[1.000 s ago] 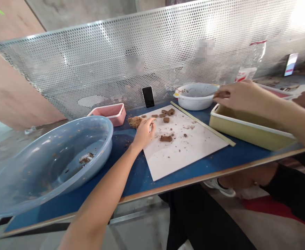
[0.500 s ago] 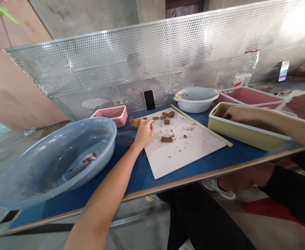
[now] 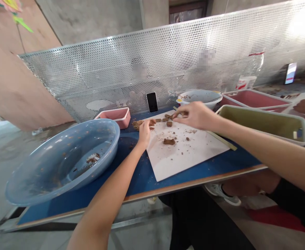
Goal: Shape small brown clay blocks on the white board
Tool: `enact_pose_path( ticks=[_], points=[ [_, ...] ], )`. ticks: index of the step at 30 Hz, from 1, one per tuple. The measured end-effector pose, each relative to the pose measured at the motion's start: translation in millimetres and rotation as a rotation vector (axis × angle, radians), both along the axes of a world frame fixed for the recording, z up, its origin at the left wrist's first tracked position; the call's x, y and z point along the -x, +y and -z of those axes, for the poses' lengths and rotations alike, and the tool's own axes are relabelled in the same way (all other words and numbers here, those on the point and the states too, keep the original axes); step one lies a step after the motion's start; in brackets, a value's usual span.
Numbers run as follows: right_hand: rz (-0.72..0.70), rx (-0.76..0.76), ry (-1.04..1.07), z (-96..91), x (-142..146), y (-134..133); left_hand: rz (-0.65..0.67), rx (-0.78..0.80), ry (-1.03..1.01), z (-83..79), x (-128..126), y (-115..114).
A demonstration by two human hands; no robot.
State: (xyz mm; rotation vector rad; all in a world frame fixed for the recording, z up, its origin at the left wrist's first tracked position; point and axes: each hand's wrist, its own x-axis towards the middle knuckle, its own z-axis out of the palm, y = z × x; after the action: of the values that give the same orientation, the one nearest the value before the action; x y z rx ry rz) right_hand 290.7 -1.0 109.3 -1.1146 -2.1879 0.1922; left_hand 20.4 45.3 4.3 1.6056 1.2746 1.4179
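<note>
Nearest, blue table (image 3: 142, 178) w/ lg. blue plastic basin (image 3: 50, 156) at L, dark residue in its bottom. White board (image 3: 170, 166) lies R of it; bar-shaped brown piece (image 3: 169, 141) sits approx. mid-board, long axis roughly L-R, clear of both hands, w/ crumbs scattered about. Just beyond: L hand (image 3: 144, 132) at board's L edge, fingers curled, right beside rough tan-brown lump (image 3: 137, 125), which shows on its L side; can't tell if it's gripped. Squarish brown block (image 3: 169, 123) is btwn the hands, nearer R hand (image 3: 198, 116). R hand reaches in from R, thumb & fingers drawn close; can't tell if anything's pinched. Key relation: clump of brown pieces (image 3: 168, 116) at board's far edge is immed. L of R fingertips, poss. touching; L hand is farther off. Pale strip (image 3: 224, 141) runs along board's R side, green bin (image 3: 268, 121) past it. Farther: sm. pink box (image 3: 125, 119), white bowl (image 3: 184, 102), upright phone (image 3: 152, 101), then perforated metal screen (image 3: 102, 69).
</note>
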Motion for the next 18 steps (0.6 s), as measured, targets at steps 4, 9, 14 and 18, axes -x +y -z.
enact_pose_path(
  ticks=[4,9,14,18],
  points=[
    [-0.140,0.000,-0.059,23.8,81,6,0.170,0.148,-0.268,-8.6,5,-3],
    [-0.039,0.041,-0.151,63.8,129,26,0.312,0.307,-0.644,-15.1,13,-14],
    [-0.132,0.024,-0.148,86.0,134,24,0.303,0.433,-1.051,-16.4,5,-17],
    [-0.274,-0.031,0.037,89.1,128,21,0.196,0.394,-1.162,-14.5,0,-11]
  ],
)
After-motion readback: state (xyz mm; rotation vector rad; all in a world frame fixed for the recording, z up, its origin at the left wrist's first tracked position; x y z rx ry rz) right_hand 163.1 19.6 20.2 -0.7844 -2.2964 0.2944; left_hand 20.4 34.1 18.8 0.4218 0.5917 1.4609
